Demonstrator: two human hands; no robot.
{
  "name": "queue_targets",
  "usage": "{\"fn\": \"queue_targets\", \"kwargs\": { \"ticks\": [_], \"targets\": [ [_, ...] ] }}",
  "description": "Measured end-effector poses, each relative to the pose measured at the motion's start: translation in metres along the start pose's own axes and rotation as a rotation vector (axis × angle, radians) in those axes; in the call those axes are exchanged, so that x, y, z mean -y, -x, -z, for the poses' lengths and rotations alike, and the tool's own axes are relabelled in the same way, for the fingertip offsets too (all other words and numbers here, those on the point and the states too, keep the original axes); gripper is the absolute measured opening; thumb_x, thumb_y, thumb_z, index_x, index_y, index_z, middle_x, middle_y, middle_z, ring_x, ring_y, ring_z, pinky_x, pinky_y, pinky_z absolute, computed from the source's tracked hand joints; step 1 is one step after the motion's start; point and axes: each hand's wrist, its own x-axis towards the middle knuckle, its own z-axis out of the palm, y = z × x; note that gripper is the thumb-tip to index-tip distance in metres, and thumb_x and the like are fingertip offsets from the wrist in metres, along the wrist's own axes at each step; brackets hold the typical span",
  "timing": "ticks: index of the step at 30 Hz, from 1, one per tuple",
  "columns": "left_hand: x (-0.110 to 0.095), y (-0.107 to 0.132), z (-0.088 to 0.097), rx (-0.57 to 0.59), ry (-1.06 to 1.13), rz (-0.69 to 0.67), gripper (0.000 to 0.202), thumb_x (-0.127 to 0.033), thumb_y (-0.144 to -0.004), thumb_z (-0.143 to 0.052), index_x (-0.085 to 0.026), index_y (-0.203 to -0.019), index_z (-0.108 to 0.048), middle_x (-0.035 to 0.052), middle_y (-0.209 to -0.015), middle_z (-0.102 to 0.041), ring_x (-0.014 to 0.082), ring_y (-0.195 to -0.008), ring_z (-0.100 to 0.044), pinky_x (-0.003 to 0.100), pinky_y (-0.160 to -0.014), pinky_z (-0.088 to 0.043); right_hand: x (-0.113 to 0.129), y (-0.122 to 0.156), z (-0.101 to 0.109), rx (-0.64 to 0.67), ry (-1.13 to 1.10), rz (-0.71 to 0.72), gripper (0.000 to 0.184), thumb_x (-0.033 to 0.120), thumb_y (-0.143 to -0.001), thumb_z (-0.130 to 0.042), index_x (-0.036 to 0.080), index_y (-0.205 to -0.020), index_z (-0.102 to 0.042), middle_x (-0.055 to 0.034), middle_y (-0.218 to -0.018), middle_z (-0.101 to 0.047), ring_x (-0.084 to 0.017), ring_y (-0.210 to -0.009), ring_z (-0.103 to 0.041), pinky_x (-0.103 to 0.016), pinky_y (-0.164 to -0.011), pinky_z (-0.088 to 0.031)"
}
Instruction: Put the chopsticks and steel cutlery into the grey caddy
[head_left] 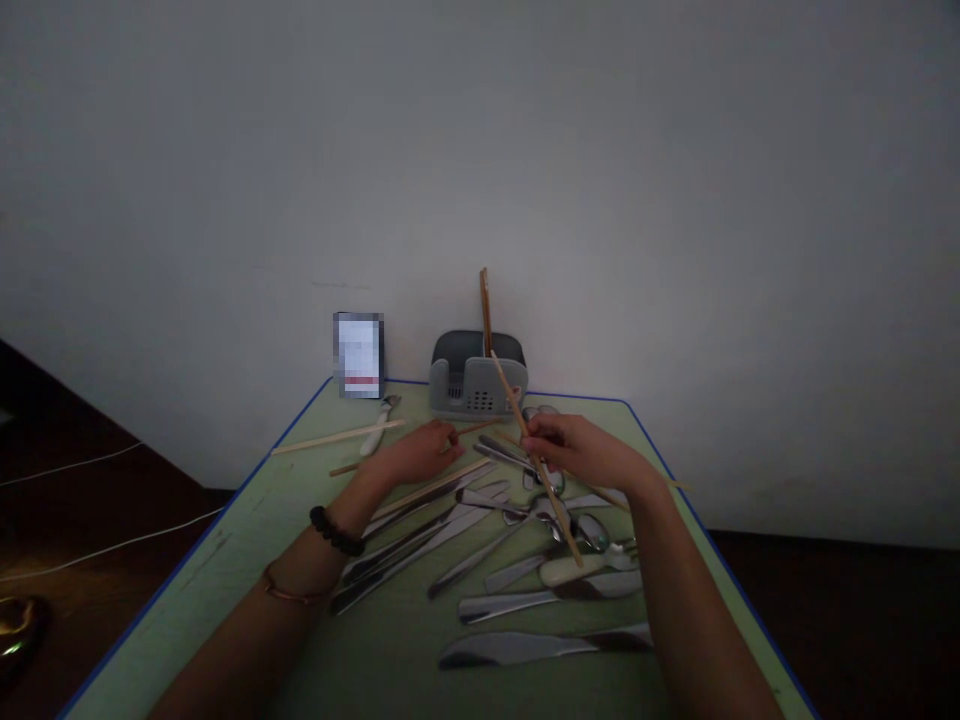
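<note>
My right hand (564, 442) pinches a light wooden chopstick (559, 512), tilted above the cutlery, its upper end near the front of a grey utensil holder (487, 388). To the left, my left hand (424, 452) is low over the table with its fingers curled together. A brown chopstick (480, 426) shows on both sides of that hand and seems to be in its fingers. Below and between my hands lie several table knives (502, 604), a spoon (591, 530) and more chopsticks (439, 484), loosely heaped. Several brown chopsticks (486, 305) stand upright in the holder.
A phone with a blurred screen (360, 355) leans against the wall (480, 150) at the back left. Beside it lie a white-handled fork (381, 425) and pale chopsticks (330, 438). The green table (225, 580) has a blue edge. White cables (112, 545) run on the floor.
</note>
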Motion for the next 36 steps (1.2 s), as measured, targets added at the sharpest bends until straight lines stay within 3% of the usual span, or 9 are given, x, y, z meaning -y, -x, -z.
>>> {"fn": "queue_targets", "kwargs": {
  "ticks": [7,11,17,20,27,32,36],
  "targets": [
    [-0.003,-0.006,0.006,-0.212,0.101,-0.098,0.034,-0.03,-0.093,-0.032,-0.014,-0.092,-0.062,0.0094,-0.092,-0.062,0.0206,-0.091,-0.056,0.033,-0.086,-0.044,0.004,0.0,-0.003,0.032,0.011,0.0,0.018,0.032,-0.085,-0.049,0.018,-0.075,-0.056,0.0001,-0.064,-0.058,-0.014,-0.061,-0.051,-0.024,-0.056,-0.038],
    [-0.013,0.001,0.025,-0.255,0.159,-0.125,0.034,-0.031,-0.094,-0.034,-0.015,-0.097,-0.065,0.0072,-0.091,-0.061,0.0178,-0.087,-0.056,0.03,-0.083,-0.044,0.008,0.001,-0.002,0.029,0.03,0.019,0.019,0.031,-0.086,-0.047,0.018,-0.076,-0.056,-0.0004,-0.067,-0.058,-0.014,-0.062,-0.051,-0.024,-0.057,-0.038],
    [-0.025,0.016,0.047,-0.31,0.192,-0.122,0.029,-0.032,-0.092,-0.044,-0.017,-0.098,-0.069,0.0046,-0.086,-0.057,0.0149,-0.079,-0.054,0.025,-0.074,-0.044,0.012,0.002,0.002,0.025,0.033,0.057,0.024,0.029,-0.09,-0.042,0.019,-0.102,-0.059,-0.0036,-0.083,-0.063,-0.015,-0.071,-0.054,-0.026,-0.063,-0.04],
    [-0.025,0.021,0.052,-0.333,0.185,-0.114,0.026,-0.029,-0.09,-0.048,-0.017,-0.097,-0.07,0.0042,-0.086,-0.056,0.0142,-0.077,-0.054,0.025,-0.072,-0.043,0.012,0.002,0.002,0.022,0.023,0.055,0.023,0.029,-0.09,-0.042,0.018,-0.1,-0.058,-0.0034,-0.081,-0.062,-0.015,-0.07,-0.054,-0.026,-0.062,-0.04],
    [-0.02,0.019,0.049,-0.191,0.085,-0.108,0.021,-0.03,-0.087,-0.051,-0.015,-0.09,-0.066,0.0035,-0.078,-0.06,0.0154,-0.072,-0.054,0.025,-0.064,-0.039,0.009,0.002,-0.001,-0.001,0.035,0.014,0.014,0.031,-0.084,-0.049,0.018,-0.078,-0.052,0.0005,-0.067,-0.055,-0.013,-0.062,-0.05,-0.024,-0.056,-0.038],
    [-0.017,0.012,0.034,-0.023,0.109,-0.013,0.015,-0.028,-0.083,-0.055,-0.015,-0.083,-0.062,0.0029,-0.076,-0.065,0.0153,-0.066,-0.057,0.024,-0.059,-0.039,0.005,0.003,-0.001,0.063,0.064,-0.003,0.012,0.027,-0.084,-0.048,0.019,-0.075,-0.052,0.0004,-0.066,-0.055,-0.013,-0.061,-0.049,-0.024,-0.056,-0.038],
    [-0.017,0.012,0.034,-0.022,0.135,-0.051,0.02,-0.032,-0.085,-0.051,-0.015,-0.082,-0.063,0.0025,-0.075,-0.066,0.0146,-0.066,-0.058,0.023,-0.06,-0.039,0.002,0.003,0.0,0.059,0.057,0.004,0.013,0.025,-0.084,-0.047,0.018,-0.084,-0.057,-0.0011,-0.071,-0.058,-0.014,-0.063,-0.052,-0.025,-0.057,-0.04]
  ]
}}
